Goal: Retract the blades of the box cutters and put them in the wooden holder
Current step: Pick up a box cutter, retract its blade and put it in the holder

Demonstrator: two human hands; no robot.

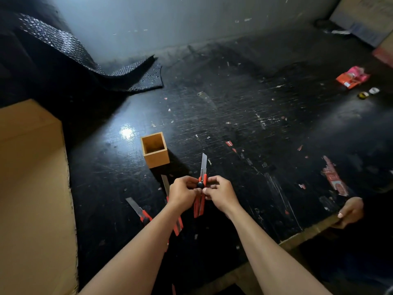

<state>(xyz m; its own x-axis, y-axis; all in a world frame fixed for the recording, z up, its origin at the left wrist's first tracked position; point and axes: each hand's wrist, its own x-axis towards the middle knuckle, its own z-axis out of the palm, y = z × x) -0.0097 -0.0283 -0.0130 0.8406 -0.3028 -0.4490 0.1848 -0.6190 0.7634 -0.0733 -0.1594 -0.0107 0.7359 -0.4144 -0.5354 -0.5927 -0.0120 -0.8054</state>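
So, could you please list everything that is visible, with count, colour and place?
held box cutter: one, red and black, blade out, in both hands
box cutters on the table: two, red with bare steel blades, near edge, partly under the left arm
wooden holder: one, light brown, open top, nothing visible inside, just beyond the hands
table: one, black, scratched, with paper scraps
bubble wrap: one sheet, dark, far left
cardboard: one large piece, tan, left side
wrappers: orange and pink, far right
other person's hand: one, on the table's right edge
left hand: grip on the cutter
right hand: grip on the cutter
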